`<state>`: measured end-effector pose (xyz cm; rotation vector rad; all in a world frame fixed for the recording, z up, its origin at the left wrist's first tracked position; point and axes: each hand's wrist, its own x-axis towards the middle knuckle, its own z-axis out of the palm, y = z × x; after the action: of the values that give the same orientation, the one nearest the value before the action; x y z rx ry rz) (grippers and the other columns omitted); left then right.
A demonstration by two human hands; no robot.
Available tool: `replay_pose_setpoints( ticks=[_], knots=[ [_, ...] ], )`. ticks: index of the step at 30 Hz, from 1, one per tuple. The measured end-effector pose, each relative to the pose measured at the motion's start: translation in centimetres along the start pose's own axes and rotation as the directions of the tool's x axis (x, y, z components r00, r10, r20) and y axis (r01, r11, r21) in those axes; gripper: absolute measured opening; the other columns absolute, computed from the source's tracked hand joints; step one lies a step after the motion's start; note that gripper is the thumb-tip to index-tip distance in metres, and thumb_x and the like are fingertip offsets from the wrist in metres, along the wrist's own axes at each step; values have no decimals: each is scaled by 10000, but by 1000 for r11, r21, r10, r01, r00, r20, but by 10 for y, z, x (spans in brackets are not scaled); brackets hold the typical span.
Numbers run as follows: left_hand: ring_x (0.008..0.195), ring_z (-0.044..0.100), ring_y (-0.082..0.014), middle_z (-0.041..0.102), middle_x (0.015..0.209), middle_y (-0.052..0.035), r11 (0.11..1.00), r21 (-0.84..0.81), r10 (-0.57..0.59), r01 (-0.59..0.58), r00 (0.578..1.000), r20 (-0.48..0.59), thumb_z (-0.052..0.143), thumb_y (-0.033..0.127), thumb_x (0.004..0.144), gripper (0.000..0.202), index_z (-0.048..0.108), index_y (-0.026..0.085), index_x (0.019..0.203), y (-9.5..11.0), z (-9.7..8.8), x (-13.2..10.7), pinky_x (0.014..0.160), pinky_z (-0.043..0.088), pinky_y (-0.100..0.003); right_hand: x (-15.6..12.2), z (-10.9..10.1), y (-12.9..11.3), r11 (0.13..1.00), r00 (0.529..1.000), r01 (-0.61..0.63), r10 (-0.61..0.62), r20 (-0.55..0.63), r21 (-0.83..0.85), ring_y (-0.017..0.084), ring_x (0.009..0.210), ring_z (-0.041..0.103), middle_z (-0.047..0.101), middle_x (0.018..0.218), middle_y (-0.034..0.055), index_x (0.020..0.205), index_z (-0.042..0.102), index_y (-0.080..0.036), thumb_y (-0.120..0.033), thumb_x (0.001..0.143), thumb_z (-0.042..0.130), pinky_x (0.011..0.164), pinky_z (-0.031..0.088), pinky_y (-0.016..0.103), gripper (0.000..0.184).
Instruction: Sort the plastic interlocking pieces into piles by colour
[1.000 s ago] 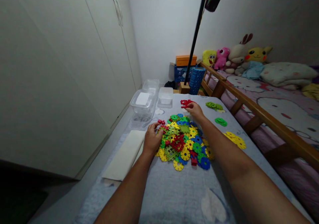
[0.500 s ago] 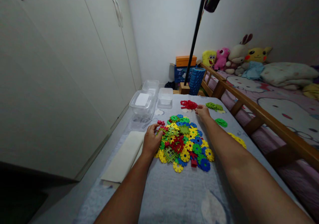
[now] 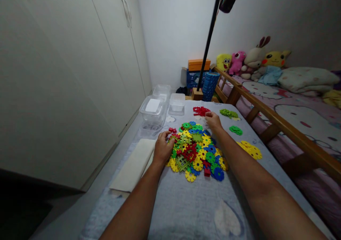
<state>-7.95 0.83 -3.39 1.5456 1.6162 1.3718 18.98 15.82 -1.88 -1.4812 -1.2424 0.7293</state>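
Nearest on the cloth-covered worktop [image 3: 183, 208], a yellow disc [image 3: 190, 176] lies at six o'clock of the mixed pile of plastic pieces [image 3: 197, 151], and a blue disc [image 3: 218, 174] at five o'clock. At the pile's eight to nine o'clock is a folded off-white sheet [image 3: 133, 165]. The left hand [image 3: 163, 147] rests at nine o'clock against the pile's edge, thumb and fingers apart; small red pieces [image 3: 172, 130] sit just beyond its fingertips. Yellow discs [image 3: 250, 150] lie at three o'clock, green discs [image 3: 236, 130] at two. The right hand [image 3: 213, 121] is at one o'clock, fingertips at the near edge of the red heap [image 3: 201, 111]; whether they grip a piece I cannot tell. Farther off, clear tubs [image 3: 153, 113] stand at ten to eleven o'clock.
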Motion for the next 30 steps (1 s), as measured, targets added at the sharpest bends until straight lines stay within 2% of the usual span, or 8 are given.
replay_pose_setpoints(
  ticks=[3,6,10,13,19,22,25,30],
  knots=[
    [1108,646,-226,675,1148,-82,1000,-4,-5,5,1000,0,640,202,822,277,666,203,1098,2,-1,0,1002,516,-408,-18,17,-23,993,961,115,-104,255,-28,162,735,615,711,815,22,831,681,-180,-219,680,626,705,502,273,166],
    [1125,637,-224,672,1157,-82,1000,-20,-6,5,1000,-16,653,194,811,299,657,201,1111,2,-1,0,1020,505,-407,-37,40,-47,935,817,321,-194,543,-149,167,786,657,750,847,27,853,729,-179,-171,740,632,771,508,274,149],
    [1107,635,-221,667,1142,-83,998,-55,-26,23,998,-53,664,203,806,316,647,198,1121,-1,0,2,1011,505,-401,-57,73,-69,725,631,605,-185,753,-329,211,974,692,782,1060,66,1003,774,-184,-115,786,651,889,501,289,259],
    [1092,631,-223,660,1135,-87,997,-65,-41,37,998,-55,671,219,807,322,639,193,1126,-5,1,4,992,509,-404,-66,91,-78,548,598,710,-139,790,-441,271,1094,675,769,1151,90,1133,764,-200,-166,815,685,937,491,322,330],
    [1091,623,-222,655,1138,-92,997,-63,-52,49,997,-50,670,206,803,333,637,183,1134,-6,1,5,987,508,-403,-72,106,-83,423,609,733,-57,791,-533,273,1094,681,775,1124,85,1133,776,-229,-211,842,675,910,492,310,308],
    [1078,628,-218,660,1130,-88,996,-72,-54,50,997,-56,680,205,801,331,645,189,1130,-5,0,4,977,512,-394,-62,101,-76,550,653,669,-111,749,-501,230,1019,697,778,1093,79,1128,765,-201,-183,834,684,866,494,277,306],
    [1081,630,-215,663,1138,-86,996,-74,-52,48,997,-55,682,206,806,330,648,197,1134,-6,1,4,979,511,-387,-41,83,-62,742,754,523,-174,634,-419,184,872,693,778,982,66,1038,758,-168,-159,814,682,794,500,261,237],
    [1088,631,-216,663,1149,-89,997,-61,-58,55,997,-47,673,211,814,335,646,198,1147,-9,2,4,980,510,-386,7,34,-26,939,966,215,-165,196,-268,183,783,659,719,802,35,788,685,-168,-131,698,683,739,501,286,98]
  ],
)
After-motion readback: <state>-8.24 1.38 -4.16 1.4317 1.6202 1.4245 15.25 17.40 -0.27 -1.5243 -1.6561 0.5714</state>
